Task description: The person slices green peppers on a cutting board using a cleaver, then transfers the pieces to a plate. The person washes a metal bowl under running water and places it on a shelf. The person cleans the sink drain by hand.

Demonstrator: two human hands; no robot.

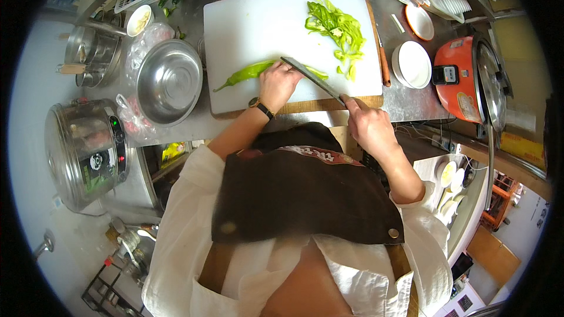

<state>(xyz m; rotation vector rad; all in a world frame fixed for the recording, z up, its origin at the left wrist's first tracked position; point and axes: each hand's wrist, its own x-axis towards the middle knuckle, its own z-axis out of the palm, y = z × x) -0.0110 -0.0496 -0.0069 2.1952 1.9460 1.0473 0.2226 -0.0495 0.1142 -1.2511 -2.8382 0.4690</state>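
Note:
A long green pepper (246, 74) lies across the front part of the white cutting board (255, 26), its stem end pointing left. My left hand (280, 82), with a watch at the wrist, presses the pepper down beside the blade. In my right hand (369, 122) is the handle of a kitchen knife (310, 78), seen nearly edge-on, its blade slanting over the pepper. A cut strip of pepper (318, 72) shows just right of the blade. Sliced green pepper (337, 26) is heaped at the board's far right, with loose pieces trailing towards me.
Left of the board stand a steel bowl (169, 81), plastic bags (143, 48) and a clear-walled electric steamer (88, 154). On the right are a wooden-handled tool (384, 66) along the board's edge, white bowls (412, 65) and a red rice cooker (458, 79).

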